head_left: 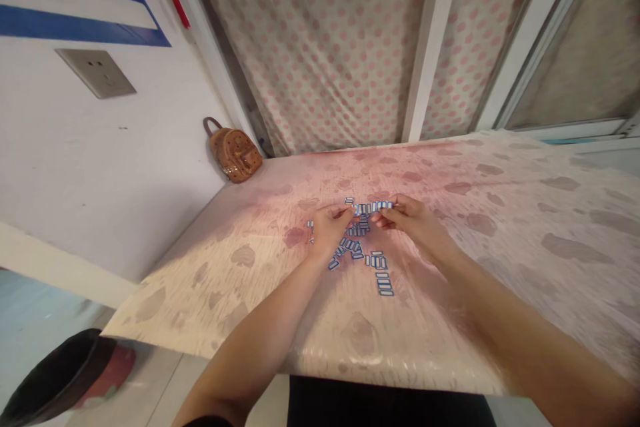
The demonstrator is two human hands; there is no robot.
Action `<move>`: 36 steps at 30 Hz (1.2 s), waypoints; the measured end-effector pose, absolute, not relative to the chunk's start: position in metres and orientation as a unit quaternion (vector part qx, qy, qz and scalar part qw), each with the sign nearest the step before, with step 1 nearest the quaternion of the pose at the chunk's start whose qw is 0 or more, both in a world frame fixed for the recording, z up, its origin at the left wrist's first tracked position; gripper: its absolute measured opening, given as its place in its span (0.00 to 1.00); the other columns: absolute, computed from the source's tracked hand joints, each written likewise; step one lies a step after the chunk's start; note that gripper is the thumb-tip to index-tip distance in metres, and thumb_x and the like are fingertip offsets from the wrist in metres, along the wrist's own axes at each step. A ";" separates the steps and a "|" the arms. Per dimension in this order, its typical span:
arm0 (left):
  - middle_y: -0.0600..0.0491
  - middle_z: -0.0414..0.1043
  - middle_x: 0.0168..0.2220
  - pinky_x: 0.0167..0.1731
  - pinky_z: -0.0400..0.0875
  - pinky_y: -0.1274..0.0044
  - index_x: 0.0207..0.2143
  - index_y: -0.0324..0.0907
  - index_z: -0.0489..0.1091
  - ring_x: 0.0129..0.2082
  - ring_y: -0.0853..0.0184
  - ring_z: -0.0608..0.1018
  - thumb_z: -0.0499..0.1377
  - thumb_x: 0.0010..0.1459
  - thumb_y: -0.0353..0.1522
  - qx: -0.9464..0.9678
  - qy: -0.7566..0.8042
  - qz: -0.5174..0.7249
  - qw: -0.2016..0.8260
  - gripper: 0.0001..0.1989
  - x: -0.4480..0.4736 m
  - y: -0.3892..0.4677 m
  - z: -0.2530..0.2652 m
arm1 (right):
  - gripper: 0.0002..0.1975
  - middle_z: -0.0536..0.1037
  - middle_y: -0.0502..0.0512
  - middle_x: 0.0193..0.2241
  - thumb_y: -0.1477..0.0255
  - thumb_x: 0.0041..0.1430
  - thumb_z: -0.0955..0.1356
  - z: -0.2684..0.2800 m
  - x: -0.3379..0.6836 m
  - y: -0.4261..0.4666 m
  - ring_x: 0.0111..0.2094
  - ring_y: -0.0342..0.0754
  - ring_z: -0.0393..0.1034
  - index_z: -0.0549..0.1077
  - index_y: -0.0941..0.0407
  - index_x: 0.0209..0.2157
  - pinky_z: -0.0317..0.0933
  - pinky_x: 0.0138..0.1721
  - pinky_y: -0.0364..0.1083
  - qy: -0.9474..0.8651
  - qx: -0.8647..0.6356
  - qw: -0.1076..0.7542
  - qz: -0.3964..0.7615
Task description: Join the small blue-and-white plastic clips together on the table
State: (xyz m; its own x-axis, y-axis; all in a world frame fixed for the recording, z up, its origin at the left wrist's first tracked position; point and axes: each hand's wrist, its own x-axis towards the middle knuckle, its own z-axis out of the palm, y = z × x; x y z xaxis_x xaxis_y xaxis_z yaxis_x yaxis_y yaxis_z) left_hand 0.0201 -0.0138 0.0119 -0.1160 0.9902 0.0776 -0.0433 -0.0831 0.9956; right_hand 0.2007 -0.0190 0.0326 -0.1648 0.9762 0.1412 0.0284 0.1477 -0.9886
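Observation:
A short row of small white, blue-edged rectangular pieces (373, 207) stretches between my two hands, just above the table. My left hand (327, 230) pinches its left end with thumb and forefinger. At the opposite end, the fingers of my right hand (407, 217) are closed on the row. Below it lies a loose pile of similar blue-edged pieces (357, 230), partly hidden by my left hand. Nearer to me, another short row (385, 283) of them lies flat. What is printed on the pieces is too small to make out.
A patterned plastic-covered table (240, 307) spans the view, its front edge close to me. A small brown backpack-shaped bag (235, 155) leans at the far left corner by the wall. Dotted curtains (340, 47) hang behind. A dark-rimmed bin (75, 373) stands at lower left.

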 end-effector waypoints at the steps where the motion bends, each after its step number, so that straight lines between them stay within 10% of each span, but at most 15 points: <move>1: 0.49 0.81 0.31 0.31 0.74 0.78 0.33 0.37 0.79 0.32 0.64 0.83 0.63 0.56 0.30 0.485 0.490 0.560 0.460 0.06 0.021 -0.015 0.012 | 0.16 0.79 0.55 0.27 0.57 0.50 0.72 0.031 0.199 -0.019 0.27 0.46 0.72 0.70 0.55 0.30 0.66 0.31 0.46 -0.586 -0.428 0.477 0.496; 14: 0.48 0.82 0.33 0.34 0.77 0.75 0.35 0.37 0.79 0.34 0.62 0.84 0.63 0.56 0.30 0.493 0.469 0.553 0.481 0.06 0.031 -0.022 0.014 | 0.16 0.61 0.45 0.16 0.58 0.52 0.65 0.023 0.191 -0.023 0.20 0.42 0.56 0.61 0.53 0.19 0.47 0.24 0.44 -0.670 -0.516 0.446 0.293; 32: 0.48 0.81 0.32 0.34 0.76 0.77 0.35 0.36 0.80 0.31 0.65 0.82 0.64 0.55 0.32 0.514 0.446 0.541 0.493 0.08 0.032 -0.023 0.014 | 0.16 0.63 0.46 0.17 0.59 0.54 0.65 0.013 0.188 -0.021 0.20 0.42 0.57 0.61 0.54 0.20 0.48 0.24 0.44 -0.680 -0.498 0.451 0.294; 36: 0.49 0.81 0.30 0.29 0.74 0.80 0.34 0.37 0.80 0.29 0.67 0.82 0.64 0.55 0.31 0.495 0.468 0.540 0.494 0.07 0.030 -0.024 0.020 | 0.11 0.69 0.48 0.24 0.63 0.53 0.69 0.014 0.192 -0.020 0.24 0.45 0.63 0.70 0.54 0.35 0.56 0.26 0.44 -0.685 -0.525 0.453 0.223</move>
